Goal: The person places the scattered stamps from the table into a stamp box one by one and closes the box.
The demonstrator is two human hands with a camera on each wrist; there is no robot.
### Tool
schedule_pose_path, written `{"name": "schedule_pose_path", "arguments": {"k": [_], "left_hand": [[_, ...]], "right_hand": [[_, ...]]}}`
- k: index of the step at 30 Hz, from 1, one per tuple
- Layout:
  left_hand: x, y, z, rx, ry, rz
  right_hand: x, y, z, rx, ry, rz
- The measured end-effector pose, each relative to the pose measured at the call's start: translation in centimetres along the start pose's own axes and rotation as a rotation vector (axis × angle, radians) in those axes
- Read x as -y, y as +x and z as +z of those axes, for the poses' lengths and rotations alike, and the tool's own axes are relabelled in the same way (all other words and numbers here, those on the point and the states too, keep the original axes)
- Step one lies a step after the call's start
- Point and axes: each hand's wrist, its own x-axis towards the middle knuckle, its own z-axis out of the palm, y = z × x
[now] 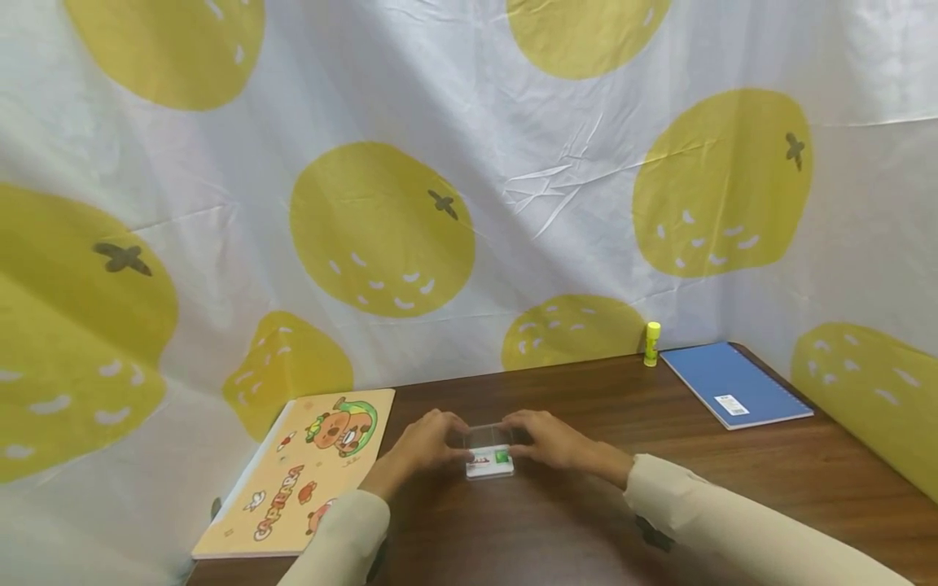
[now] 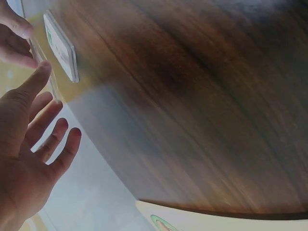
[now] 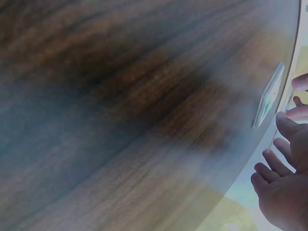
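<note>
A thin clear plastic lid (image 1: 488, 435) is held between both hands, raised over a small flat white case (image 1: 489, 468) with red and green print on top. My left hand (image 1: 428, 441) pinches the lid's left side between thumb and forefinger; its other fingers spread out in the left wrist view. On the opposite side, my right hand (image 1: 551, 440) grips the lid with thumb and fingertips. The case (image 2: 60, 45) lies flat on the table below the lid, apart from the fingers in both wrist views.
A capybara-printed notebook (image 1: 293, 480) lies at the left, close to the left forearm. At the back right stand a yellow-green glue stick (image 1: 651, 345) and, beside it, a blue notebook (image 1: 733, 382) lying flat. Lemon-patterned cloth (image 1: 484, 244) walls the brown wooden table (image 1: 513, 529).
</note>
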Motion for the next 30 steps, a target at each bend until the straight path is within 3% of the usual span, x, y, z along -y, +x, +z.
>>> {"name": "schedule_pose_path", "arguments": {"k": [20,30], "left_hand": [[-0.1,-0.7,0.9,0.046,0.032,0.022],[0.0,-1.2,0.9,0.026,0.025,0.047]], "right_hand": [[0.5,-1.2,0.6,0.029,0.007,-0.008],[0.8,-1.3,0.8,0.031,-0.005,-0.014]]}}
